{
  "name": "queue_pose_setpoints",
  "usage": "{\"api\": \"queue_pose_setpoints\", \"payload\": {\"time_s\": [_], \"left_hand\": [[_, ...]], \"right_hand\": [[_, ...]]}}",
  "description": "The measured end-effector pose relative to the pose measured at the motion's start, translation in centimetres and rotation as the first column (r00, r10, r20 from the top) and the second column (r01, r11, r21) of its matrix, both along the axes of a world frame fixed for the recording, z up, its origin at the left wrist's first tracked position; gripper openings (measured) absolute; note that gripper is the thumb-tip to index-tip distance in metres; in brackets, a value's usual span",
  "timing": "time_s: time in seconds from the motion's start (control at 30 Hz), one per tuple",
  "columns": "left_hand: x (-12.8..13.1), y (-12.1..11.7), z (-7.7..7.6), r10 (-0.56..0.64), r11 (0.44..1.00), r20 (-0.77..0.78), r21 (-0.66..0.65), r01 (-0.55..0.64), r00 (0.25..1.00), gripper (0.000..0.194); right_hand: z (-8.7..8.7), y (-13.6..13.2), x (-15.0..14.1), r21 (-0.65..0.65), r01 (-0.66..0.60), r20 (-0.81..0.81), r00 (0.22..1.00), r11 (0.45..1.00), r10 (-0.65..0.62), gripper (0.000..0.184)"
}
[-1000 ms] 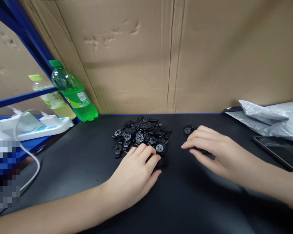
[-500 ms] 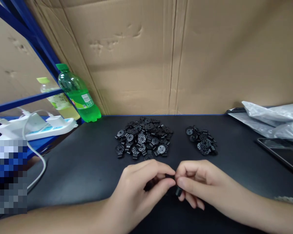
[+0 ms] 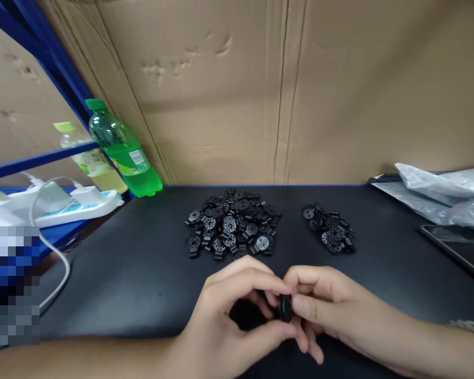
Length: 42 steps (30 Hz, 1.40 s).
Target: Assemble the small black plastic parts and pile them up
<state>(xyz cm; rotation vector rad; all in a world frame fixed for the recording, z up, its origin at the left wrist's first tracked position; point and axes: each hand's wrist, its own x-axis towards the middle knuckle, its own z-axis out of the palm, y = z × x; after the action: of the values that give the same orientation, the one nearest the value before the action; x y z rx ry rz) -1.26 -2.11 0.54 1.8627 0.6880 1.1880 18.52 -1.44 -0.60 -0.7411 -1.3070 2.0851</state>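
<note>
Both hands meet at the lower centre of the frame. The left hand (image 3: pixel 217 321) pinches a small black part (image 3: pixel 285 308), with fingertips above it and the thumb below. The right hand (image 3: pixel 332 300) grips the same part from its right side, thumb against it and lower fingers curled beneath. The part is on edge, its faces largely obscured by the fingers. A pale band (image 3: pixel 469 327) is at the right wrist.

Directly above the hands, at mid-frame, a large heap of black perforated discs with tabs (image 3: pixel 229 225) lies on the black tabletop (image 3: pixel 134 279); the left hand covers part of its near edge. To its right, separated by bare surface, lies a smaller heap of similar pieces (image 3: pixel 335 234).

At the right edge is a dark flat device (image 3: pixel 462 250), with a grey plastic bag (image 3: pixel 438 195) above it. At the left, a green bottle (image 3: pixel 124 158) leans beside a pale yellow bottle (image 3: pixel 97 171), which a blue rail (image 3: pixel 43 158) crosses. Below them are a white power strip (image 3: pixel 98 208) and a white cable (image 3: pixel 65 268); pixelation obscures the lower left. A cardboard wall (image 3: pixel 217 116) closes off the background.
</note>
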Motion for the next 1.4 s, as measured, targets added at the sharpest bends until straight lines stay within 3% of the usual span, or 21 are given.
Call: {"api": "queue_pose_setpoints", "payload": {"time_s": [0.23,0.33,0.5,0.6,0.73,0.87,1.0,1.23,1.4], "left_hand": [[0.1,0.4,-0.2,-0.012,0.992,-0.045,0.126,0.017,0.999,0.027],[0.3,0.4,-0.2,-0.025,0.988,-0.065,0.149,0.034,0.998,0.025],[0.3,0.0,0.2,-0.070,0.974,-0.089,0.207,0.087,0.994,0.034],[0.4,-0.4,0.3,-0.070,0.969,-0.124,0.227,0.097,0.990,0.028],[0.5,-0.6,0.1,-0.078,0.968,-0.102,0.229,0.099,0.992,0.028],[0.5,-0.8,-0.1,-0.096,0.978,-0.052,0.180,0.104,0.994,0.031],[0.6,-0.6,-0.2,-0.098,0.988,0.000,0.119,0.097,0.995,0.034],[0.4,0.2,-0.2,-0.047,0.989,-0.018,0.137,0.049,0.999,0.031],[0.2,-0.1,0.1,-0.064,0.987,-0.063,0.144,0.073,0.996,0.037]], "right_hand": [[0.6,0.2,0.0,-0.062,-0.078,-0.014,0.997,0.995,0.078,0.034],[1.5,0.1,0.1,0.007,-0.140,0.122,0.983,0.990,0.139,0.037],[2.4,-0.3,0.8,0.115,-0.288,0.361,0.904,0.951,0.230,0.024],[3.3,-0.4,1.0,0.180,-0.358,0.473,0.848,0.916,0.239,0.016],[4.4,-0.3,0.9,0.248,-0.436,0.535,0.806,0.865,0.253,0.013],[4.4,0.0,1.0,0.261,-0.479,0.506,0.807,0.838,0.304,0.011],[3.4,0.3,1.3,0.210,-0.464,0.447,0.828,0.860,0.338,0.010],[0.5,1.3,0.8,0.024,-0.358,0.072,0.932,0.933,0.356,0.049],[0.1,1.4,0.8,-0.018,-0.305,-0.002,0.952,0.952,0.305,0.036]]}}
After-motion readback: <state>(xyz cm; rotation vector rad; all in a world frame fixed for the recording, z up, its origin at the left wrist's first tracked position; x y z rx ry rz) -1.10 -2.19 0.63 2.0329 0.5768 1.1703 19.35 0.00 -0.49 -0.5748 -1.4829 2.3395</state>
